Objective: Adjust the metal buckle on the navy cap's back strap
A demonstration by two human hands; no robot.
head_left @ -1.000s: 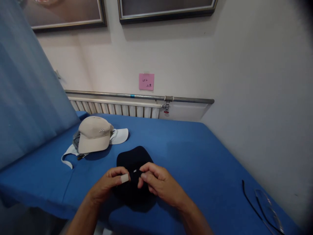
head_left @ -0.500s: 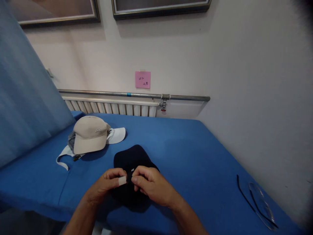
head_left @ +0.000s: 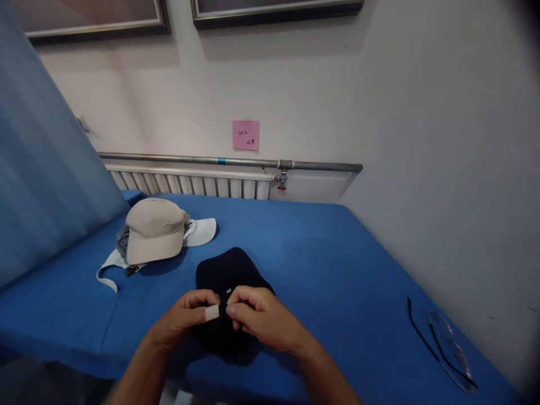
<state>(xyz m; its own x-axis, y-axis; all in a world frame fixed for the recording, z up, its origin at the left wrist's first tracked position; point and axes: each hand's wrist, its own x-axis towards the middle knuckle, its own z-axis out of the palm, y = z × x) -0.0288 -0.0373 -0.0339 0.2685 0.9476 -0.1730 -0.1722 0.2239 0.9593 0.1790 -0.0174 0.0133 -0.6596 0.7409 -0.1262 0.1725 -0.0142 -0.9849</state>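
Observation:
A dark navy-black baseball cap (head_left: 228,270) lies on the blue-covered table, its brim pointing away from me and a small pale mark near its middle. Over its left part is my left hand (head_left: 185,316), thumb and forefinger pinched together on the cap's dark fabric. A beige bandage (head_left: 211,312) wraps that thumb. Opposite, a short gap away, my right hand (head_left: 264,318) pinches the cap's fabric with curled fingers. Which part of the cap lies between the fingertips is too dark to make out.
Left of the cap, a beige cap (head_left: 155,230) rests on a white cap (head_left: 201,232) with a loose strap. Glasses (head_left: 442,349) lie at the table's right edge. A blue curtain (head_left: 46,152) hangs at left; a radiator (head_left: 198,184) and pipe (head_left: 320,166) run along the wall.
Both hands keep their pinch at the cap with almost no movement. The whole view has shifted very slightly.

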